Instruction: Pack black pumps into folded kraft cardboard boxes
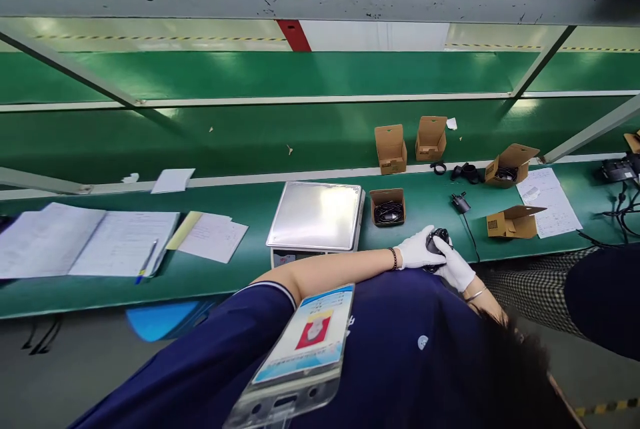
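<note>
Both hands wear white gloves and meet at the front edge of the green table. Between them is a black power adapter with what looks like its cable bunched around it. My left hand closes on it from the left. From the right, my right hand grips the same bundle, its fingers wrapped round it. Just beyond my left hand, a small open carton holds a coiled black cable. Another black plug adapter lies on the table past my right hand, its cord trailing towards the front edge.
Left of the hands stands a scale with a bare metal plate. Open cardboard boxes stand right and behind, one with cables. An open notebook with a pen lies far left. A neighbouring person's sleeve is at right.
</note>
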Motion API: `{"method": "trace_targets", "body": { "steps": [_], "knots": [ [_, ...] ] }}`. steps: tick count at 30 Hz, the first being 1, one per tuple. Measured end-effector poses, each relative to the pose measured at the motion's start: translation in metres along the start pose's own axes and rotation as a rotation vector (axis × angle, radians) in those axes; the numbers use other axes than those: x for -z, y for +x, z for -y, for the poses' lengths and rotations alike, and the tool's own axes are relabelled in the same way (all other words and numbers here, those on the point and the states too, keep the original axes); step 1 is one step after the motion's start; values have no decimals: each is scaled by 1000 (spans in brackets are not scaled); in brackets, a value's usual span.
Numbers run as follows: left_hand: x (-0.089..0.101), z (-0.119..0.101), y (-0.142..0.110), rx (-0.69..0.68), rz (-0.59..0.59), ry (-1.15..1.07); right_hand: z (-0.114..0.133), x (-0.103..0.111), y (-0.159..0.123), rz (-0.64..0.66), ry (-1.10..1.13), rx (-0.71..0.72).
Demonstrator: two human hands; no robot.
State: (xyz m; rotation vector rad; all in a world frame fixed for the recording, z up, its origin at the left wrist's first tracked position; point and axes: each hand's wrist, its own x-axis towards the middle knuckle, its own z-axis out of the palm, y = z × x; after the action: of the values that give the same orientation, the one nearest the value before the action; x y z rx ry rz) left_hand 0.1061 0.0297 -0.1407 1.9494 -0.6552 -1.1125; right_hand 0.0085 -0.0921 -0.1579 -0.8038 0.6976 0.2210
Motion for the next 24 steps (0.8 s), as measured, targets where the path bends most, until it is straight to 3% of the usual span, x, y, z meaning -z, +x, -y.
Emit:
{"method": "trace_targets", "body": {
  "steps": [3, 6, 8, 10, 12, 15, 17, 20, 24],
  "knots": [
    [15, -16, 2, -72, 61, 270, 6, 5, 6, -52, 14, 3],
    [44, -30, 19, -118, 62, 372, 8, 11, 17, -76, 160, 55],
    [78, -36, 40, -131, 25, 376, 11, 18, 24, -144, 236, 33],
    [124, -34, 64, -114, -44, 424, 16, 27, 30, -229, 263, 1],
    [173, -23, 84, 119, -190, 712, 22, 35, 36, -277, 253, -40],
    [225, 4, 102, 364, -242, 802, 29, 44, 44, -311, 221, -69],
    [238, 22, 110, 431, -245, 813, 31, 47, 48, -302, 203, -61],
    [236, 39, 121, 463, -263, 832, 32, 48, 54, -275, 190, -72],
    [234, 37, 135, 411, -340, 841, 43, 45, 67, -282, 190, -118]
  ]
}}
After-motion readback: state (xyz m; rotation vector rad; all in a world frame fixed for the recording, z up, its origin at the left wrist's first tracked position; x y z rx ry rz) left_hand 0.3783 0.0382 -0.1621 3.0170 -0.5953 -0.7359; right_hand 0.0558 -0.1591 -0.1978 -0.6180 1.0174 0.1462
